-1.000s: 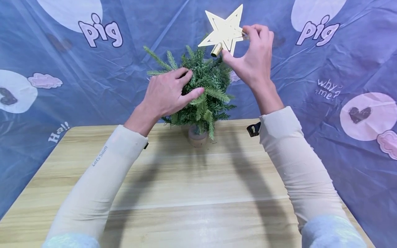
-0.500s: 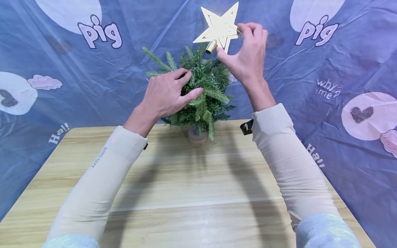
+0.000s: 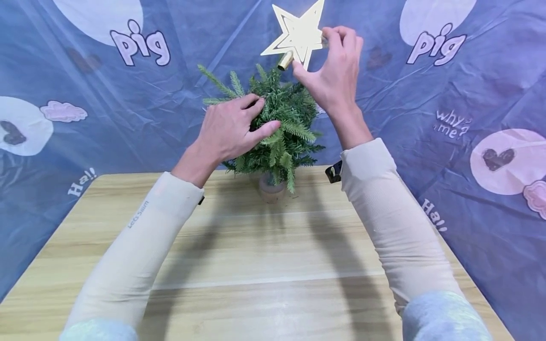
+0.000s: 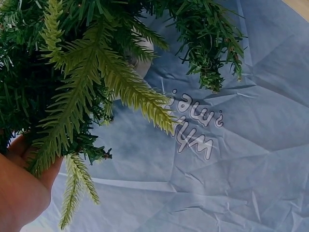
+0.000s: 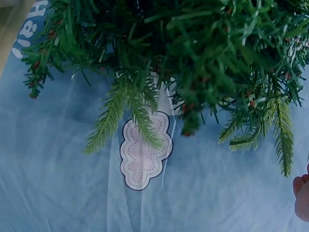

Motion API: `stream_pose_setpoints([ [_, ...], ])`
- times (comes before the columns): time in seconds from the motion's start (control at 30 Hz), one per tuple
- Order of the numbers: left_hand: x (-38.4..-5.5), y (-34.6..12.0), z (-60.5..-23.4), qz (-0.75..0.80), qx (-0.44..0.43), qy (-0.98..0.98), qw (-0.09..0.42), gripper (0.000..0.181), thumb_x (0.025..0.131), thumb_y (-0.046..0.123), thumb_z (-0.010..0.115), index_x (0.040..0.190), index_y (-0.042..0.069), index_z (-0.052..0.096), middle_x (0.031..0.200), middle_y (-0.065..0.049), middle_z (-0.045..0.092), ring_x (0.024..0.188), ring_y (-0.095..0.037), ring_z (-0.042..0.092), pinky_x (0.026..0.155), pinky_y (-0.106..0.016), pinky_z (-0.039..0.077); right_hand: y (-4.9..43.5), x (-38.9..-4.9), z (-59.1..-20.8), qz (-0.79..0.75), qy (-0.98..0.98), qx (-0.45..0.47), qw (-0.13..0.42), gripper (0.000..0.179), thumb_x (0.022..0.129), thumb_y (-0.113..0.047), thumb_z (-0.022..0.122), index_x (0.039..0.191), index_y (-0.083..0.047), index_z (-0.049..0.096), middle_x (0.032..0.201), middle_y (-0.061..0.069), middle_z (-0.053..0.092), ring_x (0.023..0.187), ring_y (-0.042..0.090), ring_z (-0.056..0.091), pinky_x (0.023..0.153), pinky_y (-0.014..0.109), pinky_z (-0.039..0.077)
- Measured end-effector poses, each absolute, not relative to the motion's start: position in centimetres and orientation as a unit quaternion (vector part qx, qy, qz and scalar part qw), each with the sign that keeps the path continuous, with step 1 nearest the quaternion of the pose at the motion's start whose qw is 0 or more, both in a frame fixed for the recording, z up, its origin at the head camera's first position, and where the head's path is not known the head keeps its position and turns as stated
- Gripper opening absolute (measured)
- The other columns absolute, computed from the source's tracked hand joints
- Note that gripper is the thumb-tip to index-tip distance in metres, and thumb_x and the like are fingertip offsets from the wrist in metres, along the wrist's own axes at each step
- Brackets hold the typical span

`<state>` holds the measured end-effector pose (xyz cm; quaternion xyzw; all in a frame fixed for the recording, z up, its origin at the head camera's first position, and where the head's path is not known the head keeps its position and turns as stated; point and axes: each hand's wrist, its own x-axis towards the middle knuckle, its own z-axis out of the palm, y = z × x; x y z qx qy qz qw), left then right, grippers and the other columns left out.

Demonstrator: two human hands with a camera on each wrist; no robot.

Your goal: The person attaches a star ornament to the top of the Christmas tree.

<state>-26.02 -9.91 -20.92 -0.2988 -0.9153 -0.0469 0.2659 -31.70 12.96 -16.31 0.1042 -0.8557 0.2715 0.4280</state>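
A small artificial Christmas tree (image 3: 294, 111) stands in a round pot (image 3: 272, 190) at the table's back. My left hand (image 3: 228, 127) holds its left side, thumb in front and fingers reaching into the branches; in the left wrist view needles partly cover that hand (image 4: 21, 193). Above the treetop, my right hand (image 3: 337, 73) pinches a shiny gold star topper (image 3: 297, 34) between thumb and fingers. The star's short gold tube (image 3: 285, 60) tilts down to the left, just above the top branches. The right wrist view shows the tree's branches (image 5: 203, 53), with the star out of sight.
Under the tree is a light wooden table (image 3: 273, 265), with the pot near its back edge. Behind and beside it hangs a creased blue cloth (image 3: 204, 28) printed with letters, hearts and pink clouds. Black straps (image 3: 333, 173) sit at the wrists.
My right hand has moved left and slightly up, bringing the star from the tree's upper right to over its top. My left hand has stayed on the branches.
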Motion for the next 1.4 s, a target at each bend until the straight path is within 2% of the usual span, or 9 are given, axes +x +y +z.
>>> stream_pose_setpoints([
  [0.2, -26.0, -9.9, -20.9, -0.04, -0.299, -0.92, 0.249, 0.079, 0.098, 0.07, 0.039, 0.144, 0.01, 0.059, 0.143, -0.008, 0.057, 0.111, -0.033, 0.066, 0.076, -0.048, 0.057, 12.6, -31.6, -16.7, 0.275, -0.858, 0.098, 0.423, 0.072, 0.081, -0.048, 0.08, 0.136, -0.006, 0.06, 0.13, 0.009, 0.052, 0.121, 0.019, 0.04, 0.1, 0.022, 0.034],
  [0.57, -25.9, -10.5, -20.9, -0.045, -0.301, -0.913, 0.272, 0.078, 0.097, 0.069, 0.041, 0.142, 0.009, 0.061, 0.14, -0.008, 0.059, 0.103, -0.033, 0.068, 0.069, -0.047, 0.056, 11.3, -31.7, -16.2, 0.267, -0.852, 0.122, 0.435, 0.072, 0.083, -0.046, 0.078, 0.139, -0.005, 0.059, 0.132, 0.01, 0.051, 0.122, 0.021, 0.04, 0.1, 0.023, 0.036],
  [0.83, -25.9, -10.3, -20.8, -0.037, -0.297, -0.916, 0.268, 0.078, 0.097, 0.07, 0.04, 0.143, 0.01, 0.06, 0.14, -0.008, 0.059, 0.101, -0.033, 0.068, 0.067, -0.046, 0.056, 11.5, -31.8, -16.6, 0.257, -0.849, 0.134, 0.441, 0.071, 0.082, -0.041, 0.079, 0.138, -0.003, 0.058, 0.131, 0.012, 0.05, 0.121, 0.024, 0.04, 0.1, 0.025, 0.036],
  [1.13, -25.9, -10.2, -20.8, -0.033, -0.296, -0.914, 0.275, 0.079, 0.096, 0.071, 0.04, 0.141, 0.009, 0.061, 0.139, -0.008, 0.06, 0.099, -0.032, 0.068, 0.065, -0.046, 0.055, 11.5, -31.7, -16.8, 0.243, -0.864, 0.154, 0.414, 0.076, 0.081, -0.039, 0.082, 0.142, -0.001, 0.055, 0.134, 0.015, 0.049, 0.123, 0.026, 0.04, 0.101, 0.025, 0.035],
  [1.4, -26.0, -10.0, -20.7, -0.041, -0.302, -0.912, 0.275, 0.079, 0.096, 0.071, 0.04, 0.14, 0.009, 0.062, 0.137, -0.007, 0.061, 0.1, -0.031, 0.068, 0.068, -0.046, 0.056, 11.7, -31.5, -16.5, 0.246, -0.892, 0.116, 0.36, 0.084, 0.079, -0.04, 0.084, 0.148, -0.006, 0.05, 0.138, 0.011, 0.047, 0.128, 0.021, 0.037, 0.105, 0.023, 0.032],
])
